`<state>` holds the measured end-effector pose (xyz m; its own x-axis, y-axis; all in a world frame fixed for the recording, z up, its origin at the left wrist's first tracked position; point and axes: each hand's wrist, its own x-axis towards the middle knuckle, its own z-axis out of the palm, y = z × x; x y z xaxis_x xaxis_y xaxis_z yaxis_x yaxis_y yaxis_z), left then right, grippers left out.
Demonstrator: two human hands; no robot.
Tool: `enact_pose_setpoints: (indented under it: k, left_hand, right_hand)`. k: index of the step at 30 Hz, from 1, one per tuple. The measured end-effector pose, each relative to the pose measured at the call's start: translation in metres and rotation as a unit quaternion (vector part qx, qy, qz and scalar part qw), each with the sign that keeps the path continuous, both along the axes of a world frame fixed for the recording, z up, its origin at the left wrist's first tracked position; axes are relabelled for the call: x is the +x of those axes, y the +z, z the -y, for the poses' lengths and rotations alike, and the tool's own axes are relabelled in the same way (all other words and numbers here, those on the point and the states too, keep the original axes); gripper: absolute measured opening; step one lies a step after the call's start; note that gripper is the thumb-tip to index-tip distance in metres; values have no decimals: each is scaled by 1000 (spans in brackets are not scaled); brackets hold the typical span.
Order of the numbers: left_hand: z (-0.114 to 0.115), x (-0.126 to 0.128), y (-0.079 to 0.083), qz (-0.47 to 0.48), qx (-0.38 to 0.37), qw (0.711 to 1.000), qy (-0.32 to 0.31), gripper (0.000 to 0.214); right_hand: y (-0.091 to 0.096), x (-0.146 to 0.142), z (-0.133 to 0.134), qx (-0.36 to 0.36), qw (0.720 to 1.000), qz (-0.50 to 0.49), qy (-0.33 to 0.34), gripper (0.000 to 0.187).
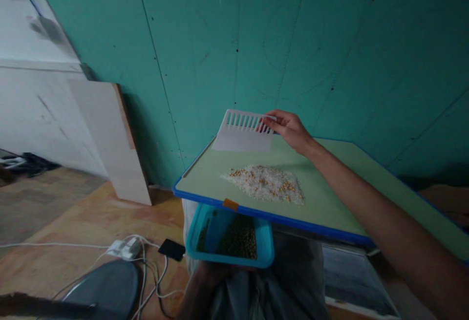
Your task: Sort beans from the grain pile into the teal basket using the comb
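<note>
My right hand point(289, 127) pinches the right upper corner of a white plastic scraper sheet point(242, 141) with a row of slots along its top. The sheet is tilted above the far left part of the light green tabletop point(330, 163). In front of it lies a spread pile of white rice-like grains mixed with yellow-orange beans point(266, 183). Below the table's front edge, my left hand point(216, 270) grips a turquoise plastic tub point(267, 244) from beneath its near side; its fingers are mostly hidden. Dark green and brownish small grains or beans point(238, 237) lie in the tub.
Blue edging point(293, 222) with a piece of orange tape point(230, 204) borders the table, which stands against a green wall point(205, 66). White cables and a power strip point(124, 247), a black phone point(171, 249) and a grey stool seat point(106, 288) are at lower left. A pale board point(110, 134) leans there.
</note>
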<state>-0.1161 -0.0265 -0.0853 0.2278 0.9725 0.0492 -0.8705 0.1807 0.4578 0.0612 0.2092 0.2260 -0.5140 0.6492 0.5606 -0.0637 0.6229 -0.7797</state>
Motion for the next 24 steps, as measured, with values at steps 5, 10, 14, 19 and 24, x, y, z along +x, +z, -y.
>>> enact_pose_setpoints:
  k: [5,10,14,19,24]
  left_hand:
    - [0,-11,0,83,72,994,-29,49]
    - [0,-13,-9,87,93,992,-21,52]
    - [-2,-8,-3,62,59,996,-28,51]
    - [0,-2,13,69,56,996,-29,45]
    - [1,-3,13,81,66,994,-26,49]
  right_hand:
    - [-25,-31,-16,-30,997,26,63,28]
    - [-41,-43,-13,-34,995,38,82,27]
    - [-43,-44,-6,-29,993,66,95,28]
    - [-39,-41,3,-24,989,85,118,26]
    - [-33,-40,13,8,988,109,106,25]
